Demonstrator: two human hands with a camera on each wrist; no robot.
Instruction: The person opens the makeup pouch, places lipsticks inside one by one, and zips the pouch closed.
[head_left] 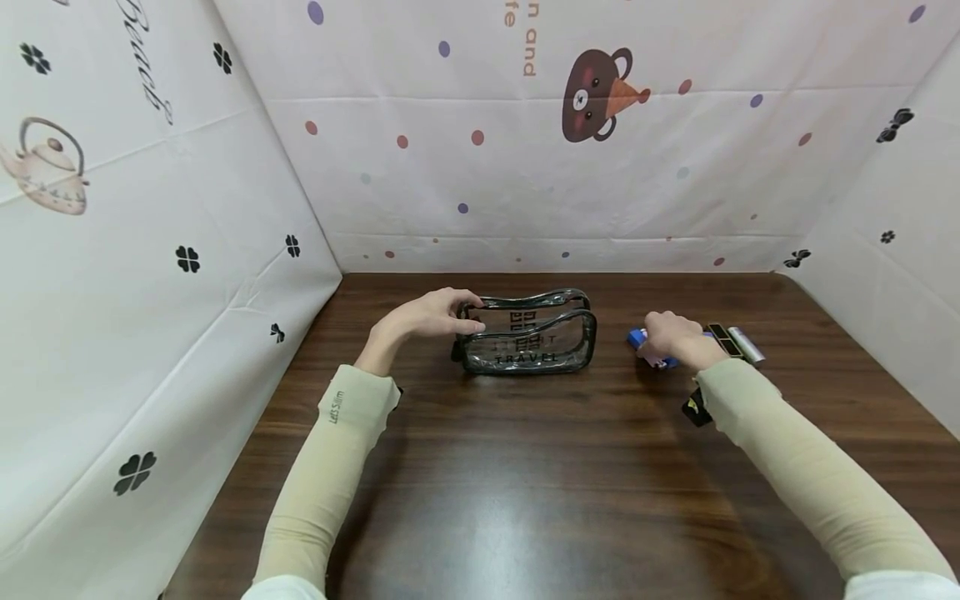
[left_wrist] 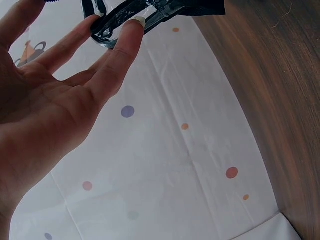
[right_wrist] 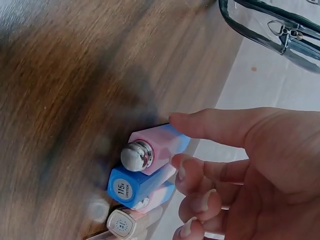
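The left hand (head_left: pixel 431 317) grips the clear bag (head_left: pixel 528 342) at one end; right of it, the right hand (head_left: pixel 671 335) pinches a pink-and-blue tube (right_wrist: pixel 162 144); a blue box (right_wrist: pixel 131 186) sits close against that tube, so a clumsy tug could knock the box away.

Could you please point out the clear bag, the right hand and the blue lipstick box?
Clear bag (head_left: pixel 528 342), head view: front panel.
Right hand (head_left: pixel 671 335), head view: back of the hand.
Blue lipstick box (right_wrist: pixel 140 187), right wrist view: blue casing.

Head view's pretty bright, white glare on the table (head_left: pixel 495 483); wrist views are dimmer, and the right one's got soft shadows across it.
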